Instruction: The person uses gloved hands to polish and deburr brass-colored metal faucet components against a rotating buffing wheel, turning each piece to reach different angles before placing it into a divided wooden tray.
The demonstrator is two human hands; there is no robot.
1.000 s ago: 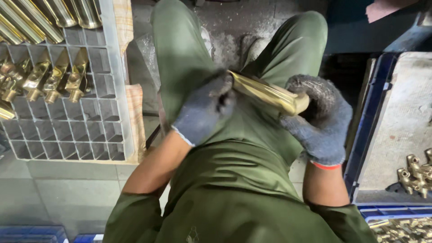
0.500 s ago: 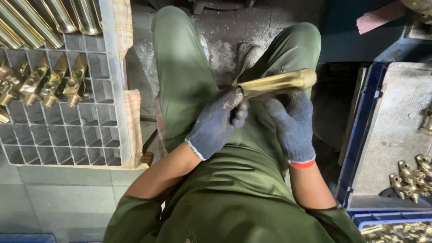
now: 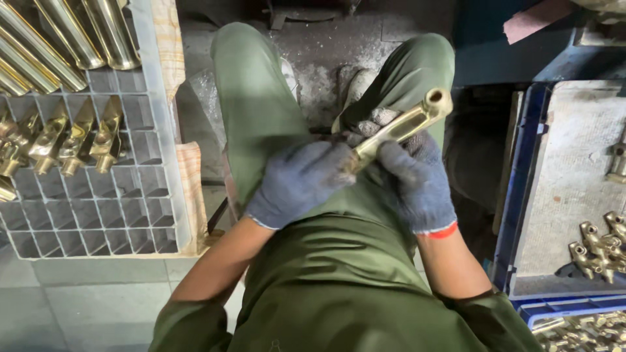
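Down on the lap, a brass tube (image 3: 399,129) lies slanted between both gloved hands, over the green trousers (image 3: 261,111). The left hand (image 3: 297,182) wraps its fingers around the tube's lower end; the right hand (image 3: 417,179) cups the tube from below, fingers curled about its middle. The tube's open end points up and away from the lap, near the right knee.

Left of the lap stands a grey grid crate (image 3: 124,202). Long brass tubes (image 3: 59,45) lie across its far cells, and a row of small brass fittings (image 3: 62,140) sits upright in the cells nearer; the cells closest to the lap hold nothing. Right of the lap, a blue tray (image 3: 521,195) carries a grey board with a cluster of brass fittings (image 3: 596,248) at its near corner. A second blue bin (image 3: 574,322) below it holds more brass parts.

Compared with half a second ago, the tube tilts more steeply, its open end raised higher, and the right hand has slid further beneath it.
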